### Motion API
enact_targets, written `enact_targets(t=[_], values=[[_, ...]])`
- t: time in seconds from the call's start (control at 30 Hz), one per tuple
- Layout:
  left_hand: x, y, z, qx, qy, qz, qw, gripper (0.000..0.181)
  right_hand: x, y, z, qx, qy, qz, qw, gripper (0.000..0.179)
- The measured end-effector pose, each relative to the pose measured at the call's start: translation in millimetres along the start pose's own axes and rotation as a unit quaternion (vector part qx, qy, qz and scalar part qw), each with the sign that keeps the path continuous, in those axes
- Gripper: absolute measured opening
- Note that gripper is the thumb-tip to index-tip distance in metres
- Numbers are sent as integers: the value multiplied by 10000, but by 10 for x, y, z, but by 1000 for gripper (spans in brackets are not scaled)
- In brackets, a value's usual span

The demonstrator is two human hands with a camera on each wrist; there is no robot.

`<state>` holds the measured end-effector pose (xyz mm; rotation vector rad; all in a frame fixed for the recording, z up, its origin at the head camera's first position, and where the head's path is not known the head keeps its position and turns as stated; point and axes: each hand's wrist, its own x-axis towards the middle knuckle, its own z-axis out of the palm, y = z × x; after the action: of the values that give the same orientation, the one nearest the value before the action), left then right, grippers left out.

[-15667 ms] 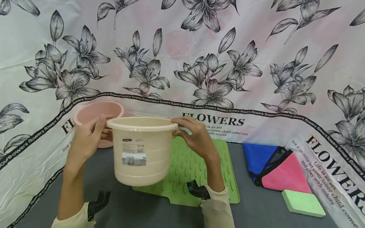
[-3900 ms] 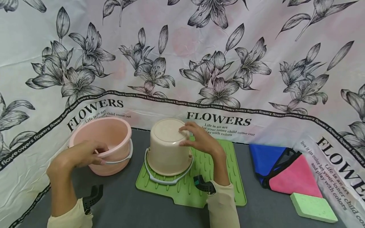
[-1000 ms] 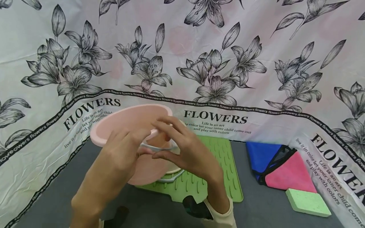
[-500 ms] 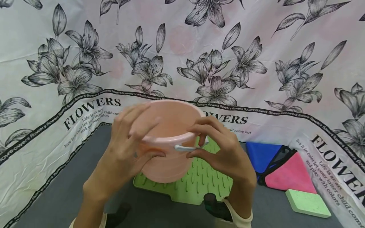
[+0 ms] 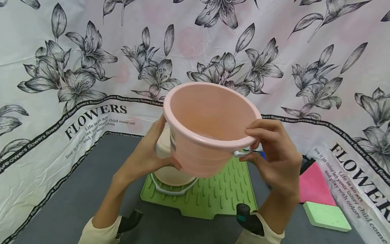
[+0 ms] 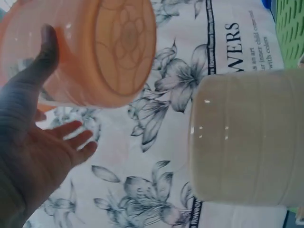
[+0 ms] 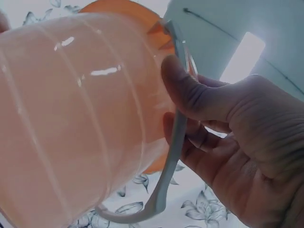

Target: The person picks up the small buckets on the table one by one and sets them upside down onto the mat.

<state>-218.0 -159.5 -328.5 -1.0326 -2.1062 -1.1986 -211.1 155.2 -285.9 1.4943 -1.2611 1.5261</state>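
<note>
A pink bucket (image 5: 201, 149) is lifted above the mat, tilted with its mouth toward the head camera. My right hand (image 5: 274, 159) grips its rim on the right, fingertips over the edge and thumb below, by the grey handle (image 7: 173, 147). Against its left side lies my left hand (image 5: 149, 152), the thumb on the wall; in the left wrist view several fingers stretch out loosely, clear of the bucket. Behind, a cream bucket (image 5: 175, 174) stands upside down on a green ridged mat (image 5: 213, 200), partly hidden by the pink one.
To the right lie a folded pink and blue cloth item (image 5: 317, 183) with black edging, partly covered by my right hand, and a light green sponge-like block (image 5: 327, 216). A white flower-print sheet (image 5: 91, 112) rises behind the dark grey table (image 5: 100, 176).
The pink bucket has come from the left up and rightward, over the mat. My left hand has shifted from its front rim to its left side; my right hand still holds the right rim.
</note>
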Motion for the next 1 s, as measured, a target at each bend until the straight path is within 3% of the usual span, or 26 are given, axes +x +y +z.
enact_targets(t=[0.1,0.2,0.43,0.63,0.73,0.83,1.0], values=[[-3,-60,30,-439,-423,-67,9981,142,6,-2,-8,251,74,-55,9996,46],[-16,-115,41,-626,-658,108,9958,142,20,-7,-5,327,136,-106,9993,45],[-35,-143,60,-732,-923,250,9927,156,28,12,-15,576,346,-171,9976,44],[-21,-139,163,-571,-474,853,9936,148,-25,36,-104,522,324,501,9969,58],[-7,-136,223,-564,-151,927,9940,145,-45,33,-142,414,507,971,9931,64],[-2,-131,279,-439,136,1009,9938,143,-56,18,-164,110,902,1248,9880,57],[0,-111,357,-40,581,1230,9907,138,-58,16,-181,-465,1344,1300,9813,38]])
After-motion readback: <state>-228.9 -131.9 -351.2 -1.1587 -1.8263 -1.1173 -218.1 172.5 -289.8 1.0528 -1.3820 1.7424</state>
